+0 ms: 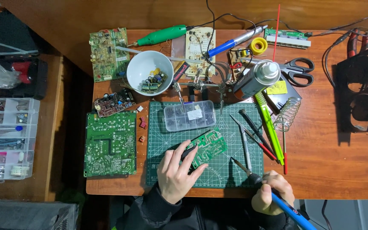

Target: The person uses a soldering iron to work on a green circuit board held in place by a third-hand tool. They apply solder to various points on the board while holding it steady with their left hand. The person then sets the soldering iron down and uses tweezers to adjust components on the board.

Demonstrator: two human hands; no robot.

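Where the wooden table point(333, 170) carries a green cutting mat point(167, 174), most of the work sits on that ruled, rubbery sheet. A large green circuit board point(110, 144) lies flat off the mat's left edge; a white bowl point(150, 72) of loose parts and a clear lidded parts box point(189, 115) stand behind. The small circuit board point(208, 147) rests on the mat, tilted under the left hand point(176, 172), whose fingers close on its near edge with a dark part beneath. Likely light, stiff, brittle at the solder side (edges are the safe hold). The right hand point(271, 196) wraps the blue-handled soldering iron point(263, 183), tip well short of the board.
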